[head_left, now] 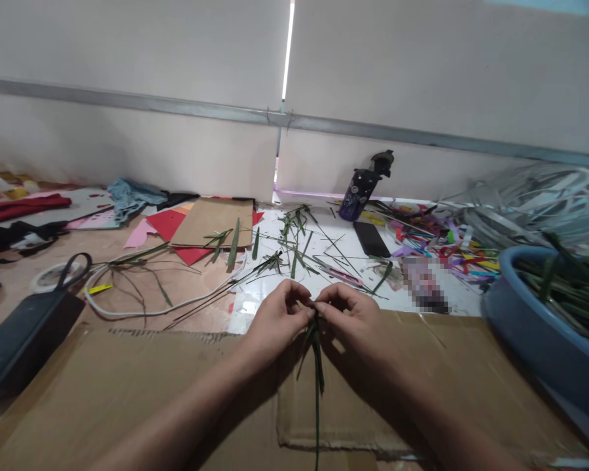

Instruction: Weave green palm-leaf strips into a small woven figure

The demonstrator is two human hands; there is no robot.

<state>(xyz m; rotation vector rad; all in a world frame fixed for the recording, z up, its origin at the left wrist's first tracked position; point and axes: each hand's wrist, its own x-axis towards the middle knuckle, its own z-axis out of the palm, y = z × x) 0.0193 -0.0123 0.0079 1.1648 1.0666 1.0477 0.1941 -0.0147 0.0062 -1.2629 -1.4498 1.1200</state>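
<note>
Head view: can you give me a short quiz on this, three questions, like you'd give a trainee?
1. True or false: the lid of the bottle is shut.
2. What do the left hand and right hand hold between their fingers?
A) the phone
B) the green strips
C) the cutter
3. Fill in the blank: of the two hands, the one nearer the blue tub is the ____ hand.

Key: 1. False, it stands open. 2. B. 3. right.

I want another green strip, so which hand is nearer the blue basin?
Your right hand, left of the basin. Your left hand is farther away, on the right hand's other side.
</note>
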